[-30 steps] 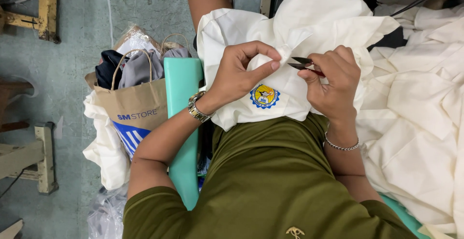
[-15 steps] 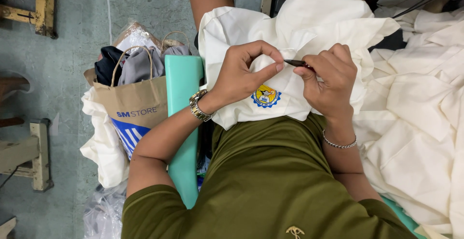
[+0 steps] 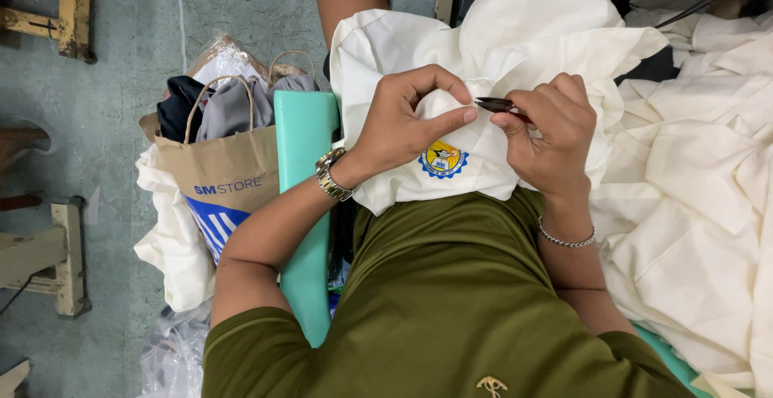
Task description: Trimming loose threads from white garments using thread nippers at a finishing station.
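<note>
L hand [image 3: 403, 128] pinches a fold of cream cotton garment [image 3: 483, 84] on the lap, just above its round yellow-and-blue embroidered badge [image 3: 442, 159]. R hand [image 3: 551, 132] grips small dark metal snips [image 3: 498, 106], tips at the fold. Brown paper bag w/ clothes [image 3: 221, 176] on floor, left; cream fabric pile [image 3: 700, 205] right.

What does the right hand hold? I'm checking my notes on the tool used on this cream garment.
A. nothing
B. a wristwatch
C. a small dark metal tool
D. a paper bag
C: the right hand pinches a small dark metal tool against the cream garment.
</note>
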